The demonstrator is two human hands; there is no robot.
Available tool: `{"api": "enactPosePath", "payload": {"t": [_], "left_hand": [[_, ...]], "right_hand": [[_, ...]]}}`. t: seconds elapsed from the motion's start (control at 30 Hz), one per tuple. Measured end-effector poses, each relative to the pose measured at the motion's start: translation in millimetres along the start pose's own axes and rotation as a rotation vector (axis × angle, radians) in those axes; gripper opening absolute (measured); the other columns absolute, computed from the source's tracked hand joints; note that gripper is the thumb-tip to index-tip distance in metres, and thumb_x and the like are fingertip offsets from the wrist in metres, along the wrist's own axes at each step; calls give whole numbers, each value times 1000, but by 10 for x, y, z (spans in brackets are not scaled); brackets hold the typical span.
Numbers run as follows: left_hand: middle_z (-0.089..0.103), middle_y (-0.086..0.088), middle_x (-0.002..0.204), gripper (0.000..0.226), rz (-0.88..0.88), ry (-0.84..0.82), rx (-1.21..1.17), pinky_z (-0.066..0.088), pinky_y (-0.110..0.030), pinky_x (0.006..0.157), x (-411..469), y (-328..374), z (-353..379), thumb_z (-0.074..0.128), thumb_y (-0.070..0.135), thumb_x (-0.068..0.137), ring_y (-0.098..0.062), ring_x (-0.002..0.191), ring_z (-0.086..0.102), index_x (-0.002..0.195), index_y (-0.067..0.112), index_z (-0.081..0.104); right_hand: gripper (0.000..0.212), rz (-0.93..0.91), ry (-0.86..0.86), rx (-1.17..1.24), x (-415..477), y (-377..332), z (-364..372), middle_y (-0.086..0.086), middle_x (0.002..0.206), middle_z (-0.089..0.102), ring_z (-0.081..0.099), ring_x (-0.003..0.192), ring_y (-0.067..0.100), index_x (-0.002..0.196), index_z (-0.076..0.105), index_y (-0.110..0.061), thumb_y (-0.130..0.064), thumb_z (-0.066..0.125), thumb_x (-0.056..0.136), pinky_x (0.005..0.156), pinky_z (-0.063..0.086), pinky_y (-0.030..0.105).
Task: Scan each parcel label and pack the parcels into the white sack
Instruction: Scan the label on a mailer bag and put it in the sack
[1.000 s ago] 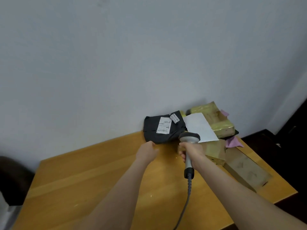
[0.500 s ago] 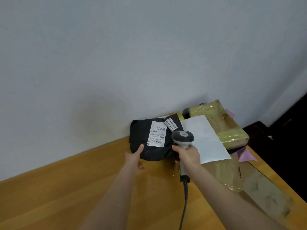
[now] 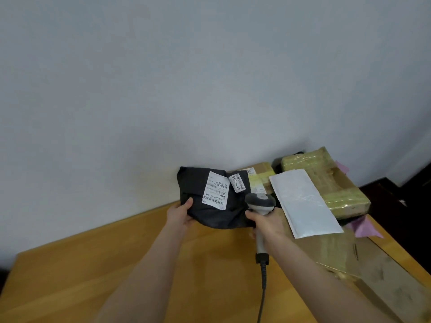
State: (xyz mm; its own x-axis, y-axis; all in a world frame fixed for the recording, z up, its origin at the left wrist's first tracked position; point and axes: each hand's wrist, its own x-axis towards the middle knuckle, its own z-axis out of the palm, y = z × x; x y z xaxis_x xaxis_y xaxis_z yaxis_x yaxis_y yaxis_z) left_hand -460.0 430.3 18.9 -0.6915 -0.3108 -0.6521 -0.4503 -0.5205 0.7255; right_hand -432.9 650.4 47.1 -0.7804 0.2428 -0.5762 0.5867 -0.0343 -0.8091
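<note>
A black soft parcel [image 3: 198,183] leans at the wall on the wooden table [image 3: 93,264]. Its white barcode label [image 3: 215,193] and a smaller sticker [image 3: 236,182] face me. My left hand [image 3: 179,213] grips the parcel's lower left edge, thumb on top. My right hand [image 3: 265,223] holds a grey corded barcode scanner [image 3: 260,202], whose head sits just right of the label. The white sack is not in view.
A white padded envelope [image 3: 303,203] lies on a stack of tape-wrapped cardboard boxes [image 3: 333,180] at the right. A smaller box [image 3: 258,176] stands behind the black parcel. A flat cardboard piece [image 3: 373,271] lies along the right table edge. Pink paper [image 3: 363,228] pokes out beneath.
My left hand went from a loose fist on the table to taking hold of the black parcel's edge. The scanner stayed near the label. The camera moved closer.
</note>
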Motion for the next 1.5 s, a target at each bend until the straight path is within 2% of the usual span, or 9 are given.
{"api": "enactPosePath", "payload": {"t": [0.1, 0.23, 0.43, 0.57, 0.77, 0.93, 1.1, 1.23, 1.5], "left_hand": [[61, -20, 120, 28, 73, 7, -63, 51, -50, 87, -305, 132, -209, 62, 5, 90, -33, 99, 61, 117, 3, 52], [61, -16, 119, 34, 162, -48, -82, 52, -47, 79, -823, 160, -498, 57, 2, 92, -32, 98, 61, 125, 8, 51], [72, -7, 101, 14, 232, -68, -149, 55, -41, 67, -1541, 69, -968, 53, 19, 97, -26, 92, 66, 108, 13, 61], [69, -9, 107, 19, 216, -57, -19, 55, -43, 74, -1900, 43, -1342, 59, 17, 94, -27, 92, 67, 111, 10, 60], [65, -13, 109, 32, 176, 47, 175, 54, -40, 70, -2159, 16, -1858, 65, 0, 86, -28, 95, 62, 116, 4, 56], [61, -11, 112, 33, 266, 137, 82, 51, -42, 79, -2169, 5, -2262, 63, -1, 87, -27, 105, 57, 118, 5, 54], [61, -8, 112, 26, 253, 125, 66, 51, -43, 85, -2135, 80, -2735, 67, 3, 86, -25, 108, 55, 110, 8, 57], [63, -7, 108, 17, 244, 104, 82, 50, -42, 85, -2107, 129, -3017, 67, 4, 86, -24, 105, 55, 98, 12, 59], [61, -6, 106, 27, 260, 131, 52, 46, -45, 93, -2158, 92, -3286, 64, 1, 87, -22, 100, 54, 112, 9, 56]], "right_hand": [[23, -36, -17, 8, -220, 24, -6, 5, 83, 62, 62, 73, 24, 86, 55, -17, -19, 77, 80, 57, 52, 33], [36, -5, -131, 98, -578, 124, 40, 14, 99, 68, 66, 92, 34, 107, 60, -5, -17, 79, 79, 85, 54, 45], [30, 86, -202, 193, -1045, 386, 91, 14, 88, 66, 65, 77, 31, 97, 57, -6, -8, 80, 77, 63, 56, 40], [28, 43, -220, 99, -1344, 575, 147, 10, 86, 64, 64, 79, 30, 99, 57, -5, -5, 77, 79, 83, 56, 49], [31, -100, -204, -36, -1690, 625, 277, 9, 88, 60, 61, 89, 32, 103, 54, -6, 0, 71, 79, 89, 53, 49], [23, -181, -180, -111, -2168, 748, 498, 2, 81, 57, 55, 77, 23, 98, 55, -9, -9, 72, 81, 66, 48, 38], [9, -114, -405, -32, -2821, 936, 799, 11, 64, 65, 53, 49, 18, 89, 65, -1, -7, 69, 83, 48, 43, 29], [5, -110, -451, -20, -3224, 1062, 1035, 9, 54, 60, 48, 43, 16, 83, 65, -2, -7, 66, 85, 46, 40, 27], [6, -142, -487, -75, -3592, 1178, 1141, 9, 53, 58, 47, 40, 14, 77, 62, -3, -5, 64, 82, 43, 39, 25]]}}
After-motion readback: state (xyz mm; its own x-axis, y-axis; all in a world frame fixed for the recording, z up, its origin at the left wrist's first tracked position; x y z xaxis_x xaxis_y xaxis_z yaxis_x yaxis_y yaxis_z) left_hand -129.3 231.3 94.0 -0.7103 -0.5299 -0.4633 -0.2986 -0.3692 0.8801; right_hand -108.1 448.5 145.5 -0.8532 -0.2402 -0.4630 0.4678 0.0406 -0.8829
